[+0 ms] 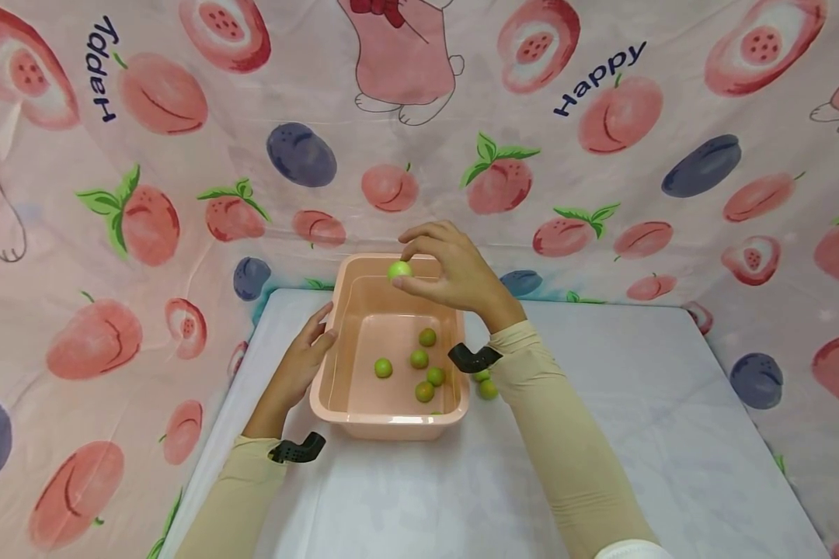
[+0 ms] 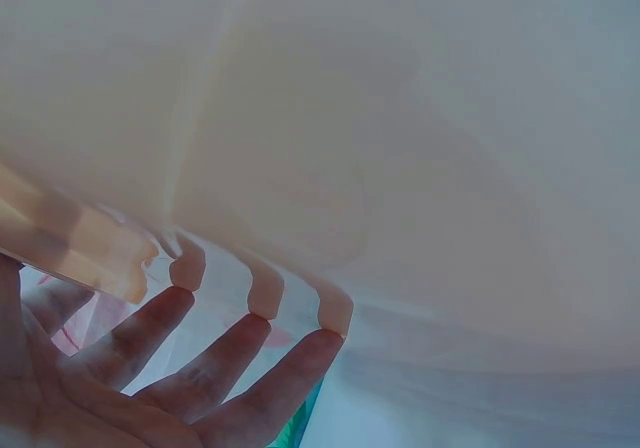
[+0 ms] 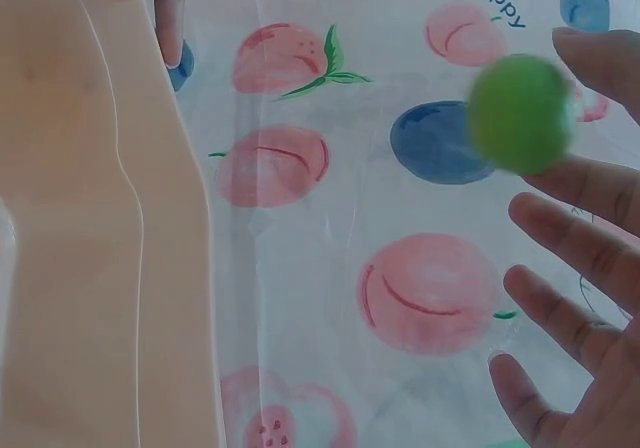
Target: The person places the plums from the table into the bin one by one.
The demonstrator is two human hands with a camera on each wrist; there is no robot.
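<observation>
A peach-coloured plastic basin stands on the white-covered table. My right hand is raised over its far end and pinches a small round green fruit between thumb and forefinger. In the right wrist view that green fruit is slightly blurred, and the other fingers are spread apart from it. My left hand rests at the basin's left side. Seen from the left wrist, its extended fingertips touch the outer wall. On the basin floor lie several green fruits, some tinged orange.
Right of the basin, more green fruits lie on the table, partly hidden by the right wrist. A fruit-patterned cloth hangs behind and at both sides. Black wrist cameras sit on both sleeves.
</observation>
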